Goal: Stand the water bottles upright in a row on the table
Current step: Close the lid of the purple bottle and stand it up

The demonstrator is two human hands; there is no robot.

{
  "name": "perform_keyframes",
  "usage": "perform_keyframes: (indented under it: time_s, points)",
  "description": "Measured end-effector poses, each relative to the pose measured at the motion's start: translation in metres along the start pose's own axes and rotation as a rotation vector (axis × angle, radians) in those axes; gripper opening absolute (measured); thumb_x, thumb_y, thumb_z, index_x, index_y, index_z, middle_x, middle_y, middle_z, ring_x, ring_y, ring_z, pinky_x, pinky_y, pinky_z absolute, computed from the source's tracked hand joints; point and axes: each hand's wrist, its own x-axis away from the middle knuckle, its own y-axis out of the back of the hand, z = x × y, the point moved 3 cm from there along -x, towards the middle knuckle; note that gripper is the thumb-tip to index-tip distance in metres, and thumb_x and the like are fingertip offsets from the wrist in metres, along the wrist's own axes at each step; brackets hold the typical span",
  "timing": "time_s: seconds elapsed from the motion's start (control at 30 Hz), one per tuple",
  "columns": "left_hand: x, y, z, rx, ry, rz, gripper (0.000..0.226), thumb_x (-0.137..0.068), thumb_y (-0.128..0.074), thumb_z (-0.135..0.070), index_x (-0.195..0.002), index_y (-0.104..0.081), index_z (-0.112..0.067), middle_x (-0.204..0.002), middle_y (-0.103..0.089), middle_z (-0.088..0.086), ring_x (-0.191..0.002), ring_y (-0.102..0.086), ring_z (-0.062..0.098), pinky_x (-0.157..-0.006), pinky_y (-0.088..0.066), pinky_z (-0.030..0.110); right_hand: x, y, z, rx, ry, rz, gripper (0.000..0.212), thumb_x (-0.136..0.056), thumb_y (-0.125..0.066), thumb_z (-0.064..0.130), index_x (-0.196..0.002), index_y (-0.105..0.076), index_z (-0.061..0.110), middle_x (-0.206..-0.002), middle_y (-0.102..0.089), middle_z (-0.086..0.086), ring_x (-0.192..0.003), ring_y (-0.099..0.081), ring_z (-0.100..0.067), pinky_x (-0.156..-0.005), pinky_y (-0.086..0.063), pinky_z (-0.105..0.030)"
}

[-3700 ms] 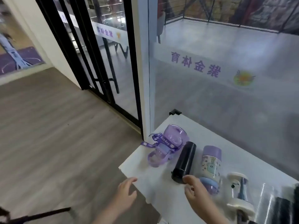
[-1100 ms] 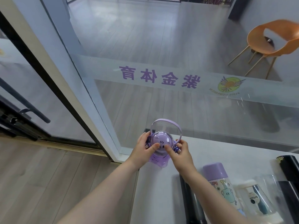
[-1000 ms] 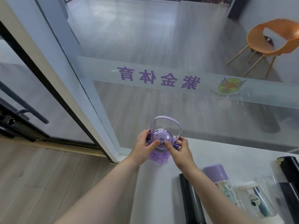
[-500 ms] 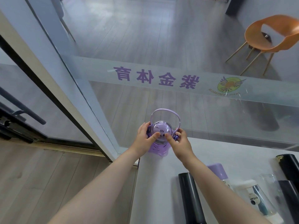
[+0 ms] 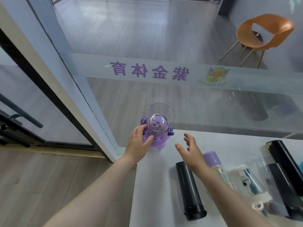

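Purple bottle (image 5: 156, 134) upright – left hand (image 5: 138, 142) touching | right hand (image 5: 191, 151) fingers spread

Purple cat-faced bottle (image 5: 157, 128) upright at the far left corner of the white table (image 5: 155, 185), clear carry handle raised above the domed lid. Left hand (image 5: 138, 142) against its left side, thumb on the front, fingers loosely curved. Right hand (image 5: 191, 152) apart from it, fingers spread, empty, above the table. Toward the near edge, lying flat: black flask (image 5: 188, 187), then lavender-capped printed bottle (image 5: 214, 163), clear bottle with white fittings (image 5: 247, 182), and two black bottles (image 5: 285, 176) by the right edge. Beyond the far edge, a glass wall (image 5: 164, 71) with purple characters; orange chair (image 5: 264, 33) behind it.
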Motion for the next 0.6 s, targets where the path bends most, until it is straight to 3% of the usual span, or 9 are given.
perform_keyframes:
  time_s: [0.13, 0.4, 0.6]
  points:
    - [0.035, -0.020, 0.005, -0.012, 0.044, 0.087, 0.049, -0.093, -0.057, -0.025, -0.139, -0.042, -0.017, -0.134, -0.044, 0.000, -0.123, -0.044, 0.021, -0.110, -0.035, 0.037, 0.037, 0.010, -0.040, 0.026, -0.082, -0.021, 0.054, -0.092, -0.059, 0.025, -0.140, -0.035, 0.024, -0.144, -0.043, 0.000, -0.134, -0.038, -0.017, -0.107, -0.034, -0.033]
    - [0.108, -0.091, 0.024, 0.039, 0.209, 0.404, 0.046, -0.094, -0.054, -0.029, -0.138, -0.040, -0.026, -0.139, -0.044, -0.006, -0.121, -0.046, 0.010, -0.110, -0.037, 0.033, 0.106, 0.016, -0.115, 0.143, -0.235, -0.030, 0.052, -0.087, -0.061, 0.023, -0.135, -0.040, 0.025, -0.136, -0.048, 0.007, -0.124, -0.046, -0.011, -0.106, -0.039, -0.040]
    - [0.153, -0.129, 0.017, 0.065, 0.287, 0.524, 0.051, -0.093, -0.056, -0.032, -0.141, -0.037, -0.026, -0.143, -0.043, -0.007, -0.129, -0.043, 0.011, -0.107, -0.037, 0.028, 0.132, 0.019, -0.140, 0.041, -0.281, -0.007, 0.054, -0.087, -0.066, 0.021, -0.134, -0.040, 0.020, -0.125, -0.048, -0.001, -0.114, -0.049, -0.015, -0.097, -0.043, -0.030]
